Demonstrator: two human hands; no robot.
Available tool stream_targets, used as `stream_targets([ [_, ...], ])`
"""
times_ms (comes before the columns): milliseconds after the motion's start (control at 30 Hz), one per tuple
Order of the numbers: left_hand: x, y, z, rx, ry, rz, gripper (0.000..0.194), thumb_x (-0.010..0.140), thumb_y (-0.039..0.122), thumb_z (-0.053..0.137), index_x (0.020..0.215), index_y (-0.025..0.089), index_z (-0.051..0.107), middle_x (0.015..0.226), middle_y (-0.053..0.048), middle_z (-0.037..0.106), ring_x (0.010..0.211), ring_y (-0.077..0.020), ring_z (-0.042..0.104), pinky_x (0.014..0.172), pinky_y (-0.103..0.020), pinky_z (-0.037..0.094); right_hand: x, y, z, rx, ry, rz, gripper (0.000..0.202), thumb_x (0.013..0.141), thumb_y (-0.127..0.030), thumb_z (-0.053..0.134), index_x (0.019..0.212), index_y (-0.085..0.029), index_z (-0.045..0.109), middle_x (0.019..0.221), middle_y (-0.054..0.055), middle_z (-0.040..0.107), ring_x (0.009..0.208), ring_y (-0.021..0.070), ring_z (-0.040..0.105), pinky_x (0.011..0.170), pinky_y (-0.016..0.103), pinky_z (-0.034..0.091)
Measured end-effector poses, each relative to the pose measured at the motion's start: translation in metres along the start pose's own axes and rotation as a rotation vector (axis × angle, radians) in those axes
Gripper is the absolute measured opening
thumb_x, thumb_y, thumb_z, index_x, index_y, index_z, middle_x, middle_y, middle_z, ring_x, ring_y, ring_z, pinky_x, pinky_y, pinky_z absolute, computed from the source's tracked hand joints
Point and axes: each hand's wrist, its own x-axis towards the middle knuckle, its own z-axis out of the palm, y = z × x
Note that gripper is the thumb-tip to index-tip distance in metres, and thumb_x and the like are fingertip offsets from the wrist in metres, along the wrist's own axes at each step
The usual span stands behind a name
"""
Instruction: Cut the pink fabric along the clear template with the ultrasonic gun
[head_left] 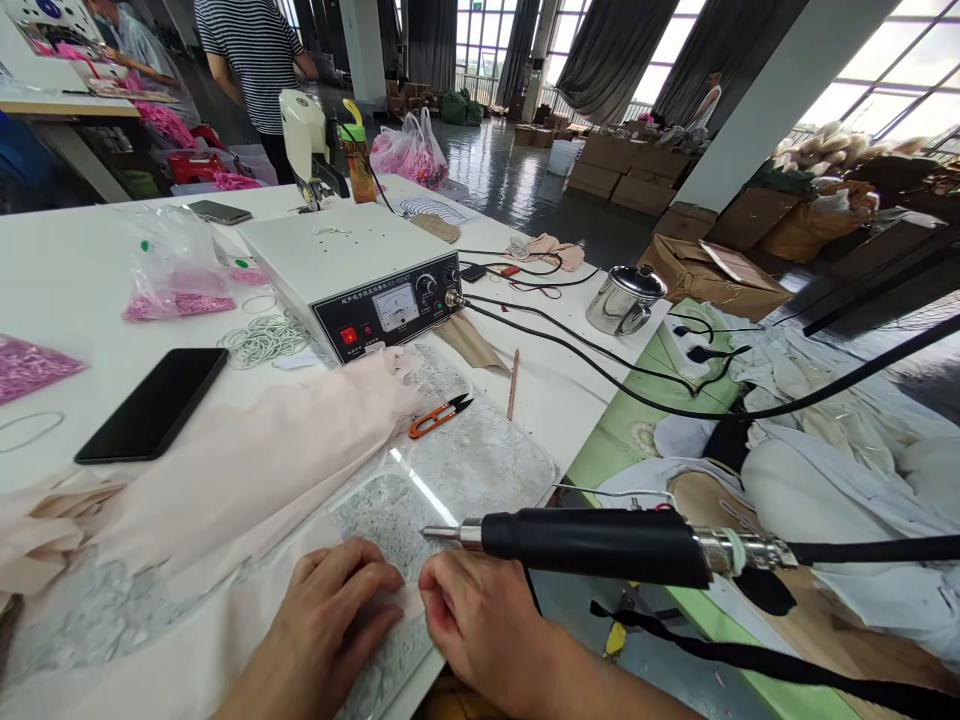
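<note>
Pale pink fabric [217, 620] lies along the front of the worktable, its edge running between both hands. My left hand [330, 610] rests on it with fingers curled and pressed together on the cloth. Just to the right, my right hand [480, 615] is closed, pinching the fabric's edge between thumb and fingers. Directly above the right hand is a black ultrasonic handpiece [592, 545], its metal tip pointing left and a cable leaving its back end. What supports it is hidden. Beneath the cloth is a grey marbled mat [480, 455]. A second pale pink piece [262, 430] lies farther back.
Orange thread snips [439, 415] and a pencil [513, 385] lie beyond the hands. A control box [382, 305], black phone [154, 405], rubber bands [266, 340] and steel mug [626, 300] stand farther off. Cables [615, 375] cross the right side. People stand at the back left.
</note>
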Motion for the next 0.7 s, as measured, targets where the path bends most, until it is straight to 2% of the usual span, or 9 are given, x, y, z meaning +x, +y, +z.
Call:
stream_targets([
  [200,0.002,-0.001,-0.005,0.016,-0.017,0.020,0.018,0.096,0.020,0.055,0.107,0.029,0.066,0.100,-0.002,0.064,0.088,-0.0212,0.062,0.081,-0.034,0.047,-0.002,-0.002,-0.001,-0.013,-0.008,0.006,0.017,0.080,-0.007,0.055,0.082,-0.023,0.052,0.068,-0.006,0.066,0.055,0.0118,0.063,0.054,0.027,0.034],
  [333,0.004,0.000,-0.006,0.001,-0.044,0.019,0.020,0.093,0.017,0.053,0.102,0.028,0.068,0.097,-0.002,0.063,0.086,-0.0206,0.061,0.079,-0.033,0.048,-0.002,-0.003,0.002,-0.052,-0.019,0.021,0.013,0.087,-0.011,0.050,0.083,-0.023,0.051,0.068,-0.004,0.066,0.058,0.0138,0.066,0.057,0.027,0.036],
  [567,0.008,0.006,-0.009,-0.042,-0.093,-0.056,0.020,0.089,0.014,0.055,0.096,0.028,0.066,0.098,-0.002,0.062,0.088,-0.0216,0.060,0.080,-0.033,0.048,0.002,-0.005,0.002,-0.023,0.054,0.006,0.019,0.092,-0.012,0.041,0.079,-0.023,0.049,0.063,-0.004,0.065,0.054,0.0139,0.065,0.056,0.027,0.038],
  [700,0.010,0.012,-0.012,-0.040,-0.085,-0.033,0.023,0.089,0.010,0.053,0.099,0.027,0.064,0.097,-0.002,0.062,0.085,-0.0198,0.058,0.079,-0.032,0.048,0.002,-0.005,0.005,-0.021,0.090,-0.008,0.021,0.095,-0.013,0.039,0.079,-0.023,0.048,0.061,-0.003,0.063,0.051,0.0135,0.064,0.054,0.027,0.037],
])
